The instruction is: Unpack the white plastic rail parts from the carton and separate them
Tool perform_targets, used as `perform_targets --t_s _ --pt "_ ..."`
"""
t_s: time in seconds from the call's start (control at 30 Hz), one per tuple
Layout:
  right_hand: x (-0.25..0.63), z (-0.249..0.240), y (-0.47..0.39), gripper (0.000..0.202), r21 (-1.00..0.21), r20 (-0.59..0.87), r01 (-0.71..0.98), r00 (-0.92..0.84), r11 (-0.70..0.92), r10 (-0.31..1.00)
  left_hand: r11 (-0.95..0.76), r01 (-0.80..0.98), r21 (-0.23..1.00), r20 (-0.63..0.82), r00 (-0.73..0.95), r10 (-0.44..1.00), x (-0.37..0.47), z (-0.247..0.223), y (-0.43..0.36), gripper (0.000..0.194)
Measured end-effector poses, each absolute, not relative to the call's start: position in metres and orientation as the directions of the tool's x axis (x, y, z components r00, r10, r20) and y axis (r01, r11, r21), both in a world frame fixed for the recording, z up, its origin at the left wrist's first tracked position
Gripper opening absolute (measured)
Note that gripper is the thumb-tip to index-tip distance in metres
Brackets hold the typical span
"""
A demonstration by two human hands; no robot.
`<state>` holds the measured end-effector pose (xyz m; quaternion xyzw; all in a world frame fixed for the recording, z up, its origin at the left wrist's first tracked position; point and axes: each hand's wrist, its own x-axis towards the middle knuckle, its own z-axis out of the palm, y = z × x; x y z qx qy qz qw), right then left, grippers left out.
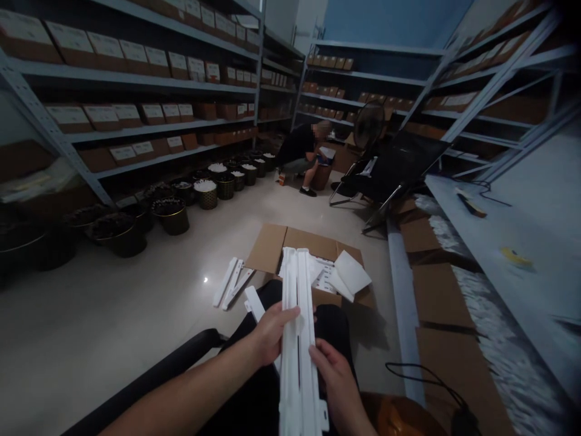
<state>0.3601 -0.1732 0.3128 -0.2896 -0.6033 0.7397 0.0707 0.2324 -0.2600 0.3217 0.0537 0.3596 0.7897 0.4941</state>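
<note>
Two long white plastic strips [298,339] lie side by side, running lengthwise away from me above my lap, with a narrow dark gap between them. My left hand [273,332] is closed on their left edge, its thumb lying across the top. Against the right edge, lower down, my right hand [334,369] holds them with bent fingers, some hidden underneath. Another white piece [255,303] rests by my left thigh. Beyond the strips stands an open cardboard box [267,247] with white parts and white sheets [351,272] in it.
More white strips [226,282] lie on the floor left of the box. A person [297,148] bends forward farther back, near a black chair [399,163] and a fan. Bins [170,216] line the left shelves; a table [503,242] and open boxes stand right.
</note>
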Motion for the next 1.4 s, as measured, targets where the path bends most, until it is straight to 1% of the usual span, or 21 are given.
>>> perform_targets --t_s 0.13,0.2,0.27,0.33,0.37,0.4,0.43,0.47,0.53,0.6,0.7,0.8,0.87,0.93,1.0,1.03,1.1,1.17,1.23,1.3,1.4 --pt "0.360 0.326 -0.151 0.035 -0.952 -0.292 0.303 -0.855 -0.043 0.428 -0.229 -0.751 0.619 -0.244 -0.461 0.853 0.235 0.322 -0.259 0.041" --pt "0.359 0.345 -0.130 0.034 -0.935 -0.234 0.311 -0.904 0.174 0.356 -0.210 -0.670 0.712 -0.244 -0.516 0.821 0.228 0.326 -0.263 0.045" --pt "0.356 0.371 -0.103 0.030 -0.861 -0.176 0.274 -0.951 0.430 0.253 -0.214 -0.405 0.889 -0.177 -0.734 0.656 0.212 0.338 -0.270 0.055" --pt "0.352 0.399 -0.073 0.027 -0.737 -0.149 0.220 -0.975 0.639 0.164 -0.096 0.061 0.994 0.093 -0.924 0.371 0.188 0.358 -0.277 0.071" --pt "0.349 0.412 -0.060 0.025 -0.678 -0.158 0.194 -0.980 0.708 0.117 0.029 0.275 0.961 0.255 -0.922 0.292 0.175 0.369 -0.280 0.079" --pt "0.345 0.424 -0.049 0.023 -0.629 -0.175 0.168 -0.982 0.759 0.073 0.140 0.431 0.892 0.376 -0.877 0.300 0.164 0.381 -0.282 0.083" --pt "0.340 0.435 -0.041 0.021 -0.592 -0.189 0.127 -0.982 0.796 0.017 0.219 0.537 0.815 0.439 -0.818 0.371 0.155 0.391 -0.282 0.082" --pt "0.334 0.444 -0.037 0.018 -0.563 -0.202 0.083 -0.979 0.822 -0.039 0.260 0.605 0.753 0.440 -0.756 0.485 0.149 0.401 -0.282 0.079" --pt "0.320 0.458 -0.038 0.015 -0.523 -0.225 -0.012 -0.963 0.852 -0.152 0.253 0.646 0.720 0.259 -0.589 0.766 0.146 0.413 -0.276 0.066" --pt "0.306 0.466 -0.048 0.015 -0.499 -0.242 -0.106 -0.936 0.860 -0.256 0.208 0.620 0.757 -0.006 -0.313 0.950 0.152 0.415 -0.267 0.053" --pt "0.290 0.466 -0.066 0.015 -0.480 -0.256 -0.208 -0.896 0.852 -0.363 0.183 0.556 0.810 -0.230 0.014 0.973 0.167 0.402 -0.252 0.039" --pt "0.284 0.456 -0.074 0.013 -0.506 -0.284 -0.179 -0.889 0.844 -0.359 0.269 0.397 0.878 -0.318 0.064 0.946 0.181 0.379 -0.247 0.028" --pt "0.284 0.448 -0.072 0.011 -0.552 -0.227 -0.110 -0.934 0.827 -0.276 0.350 0.197 0.916 -0.363 0.032 0.931 0.190 0.363 -0.252 0.022" --pt "0.288 0.440 -0.067 0.009 -0.625 -0.035 -0.026 -0.998 0.780 -0.061 0.405 -0.041 0.914 -0.405 -0.013 0.914 0.200 0.349 -0.260 0.022" --pt "0.295 0.429 -0.062 0.009 -0.770 0.196 0.043 -0.934 0.637 0.300 0.419 -0.270 0.867 -0.448 -0.057 0.892 0.209 0.338 -0.268 0.026" --pt "0.299 0.422 -0.059 0.011 -0.868 0.245 0.032 -0.840 0.496 0.483 0.400 -0.368 0.840 -0.461 -0.093 0.883 0.214 0.334 -0.272 0.027" --pt "0.310 0.400 -0.060 0.015 -0.990 0.140 -0.106 -0.668 0.092 0.731 0.322 -0.523 0.789 -0.478 -0.193 0.857 0.221 0.325 -0.277 0.028" --pt "0.322 0.370 -0.068 0.024 -0.907 -0.092 -0.250 -0.668 -0.339 0.739 0.230 -0.596 0.769 -0.490 -0.320 0.811 0.224 0.317 -0.278 0.028" --pt "0.334 0.339 -0.084 0.029 -0.762 -0.275 -0.256 -0.703 -0.594 0.656 0.155 -0.623 0.767 -0.491 -0.414 0.766 0.226 0.309 -0.278 0.027" --pt "0.343 0.314 -0.106 0.026 -0.661 -0.401 -0.201 -0.719 -0.723 0.568 0.105 -0.641 0.761 -0.488 -0.458 0.743 0.225 0.302 -0.277 0.026" --pt "0.348 0.298 -0.133 0.026 -0.658 -0.457 -0.096 -0.737 -0.747 0.498 0.066 -0.681 0.729 -0.502 -0.466 0.728 0.224 0.296 -0.274 0.027"
